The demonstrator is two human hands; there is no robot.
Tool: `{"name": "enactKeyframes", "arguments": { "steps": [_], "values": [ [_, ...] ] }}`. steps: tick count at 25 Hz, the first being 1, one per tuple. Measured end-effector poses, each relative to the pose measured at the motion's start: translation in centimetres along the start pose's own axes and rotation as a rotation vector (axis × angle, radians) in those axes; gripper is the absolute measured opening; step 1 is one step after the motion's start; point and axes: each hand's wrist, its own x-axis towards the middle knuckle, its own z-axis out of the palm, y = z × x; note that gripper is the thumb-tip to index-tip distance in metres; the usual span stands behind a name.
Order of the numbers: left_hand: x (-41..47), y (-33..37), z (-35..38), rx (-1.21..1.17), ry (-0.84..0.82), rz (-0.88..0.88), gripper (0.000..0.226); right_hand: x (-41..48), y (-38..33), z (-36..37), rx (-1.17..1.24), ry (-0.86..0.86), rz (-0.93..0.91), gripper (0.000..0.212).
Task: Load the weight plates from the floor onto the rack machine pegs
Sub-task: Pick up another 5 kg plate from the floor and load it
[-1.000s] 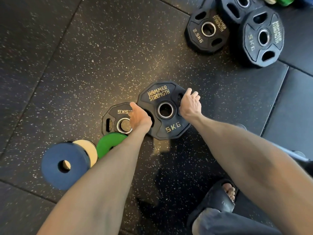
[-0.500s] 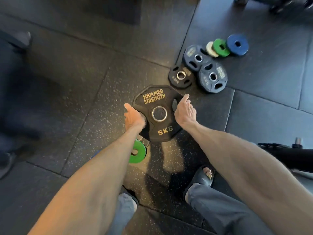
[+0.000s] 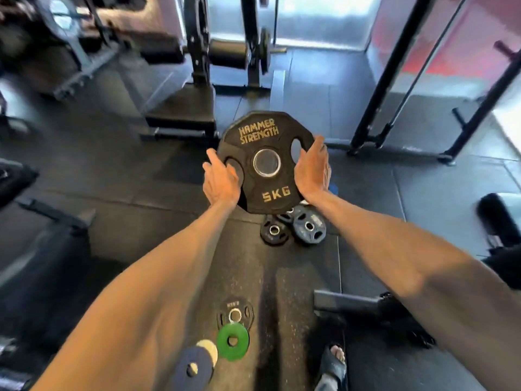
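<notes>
The black 5KG plate (image 3: 260, 134) is off the rubber floor (image 3: 141, 179), held upright in the air with its lettered face to the camera; everything else is placed from it. Beyond it and a little to the left stand two dark rack uprights (image 3: 197, 46); a thin dark disc (image 3: 265, 52) hangs on a short peg (image 3: 277, 49) by the right one. A low black base (image 3: 180, 114) lies at the foot of the uprights, just beyond the plate's upper left edge. To the plate's right, slanted black frame bars (image 3: 394, 66) run down to the floor. Directly under the plate, partly hidden by its lower edge, lies a cluster of small plates, among them a black one (image 3: 274, 230) and a grey one (image 3: 309, 227), touching each other. Farther below, toward the camera, a smaller black plate (image 3: 235, 314) is overlapped by a green disc (image 3: 233, 341); a cream disc (image 3: 208, 348) and a blue disc (image 3: 193, 369) lie just beside it. A sandalled foot (image 3: 334, 359) shows below and to the right.

The left hand (image 3: 221, 179) clamps the plate's left edge, thumb on the front face beside the left grip hole; its fingers are hidden behind the plate. The right hand (image 3: 311, 167) grips the right edge beside the other hole, thumb up along the rim, fingers wrapped out of sight behind; both hands are spread only as wide as the plate.
</notes>
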Motion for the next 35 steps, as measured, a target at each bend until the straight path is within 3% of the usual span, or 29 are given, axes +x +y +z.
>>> {"name": "enactKeyframes", "arguments": {
  "steps": [7,15,24,35],
  "values": [
    [0.1,10.6,-13.2,-0.405,0.091,0.398,0.043,-1.8,-12.5,-15.3,0.163,0.434,-0.01,0.033],
    [-8.3,20.7,-21.4,-0.868,-0.071,0.656,0.033,-10.2,-17.4,-31.5,0.26,0.894,-0.066,0.026],
    [-24.3,29.6,-22.1,-1.144,-0.374,0.835,0.029,-21.8,-13.3,-47.0,0.253,1.228,-0.054,0.023],
    [-46.8,41.0,-13.9,-1.301,-0.663,0.97,0.034,-30.9,-0.8,-64.9,0.138,1.498,0.001,0.029]
  ]
}}
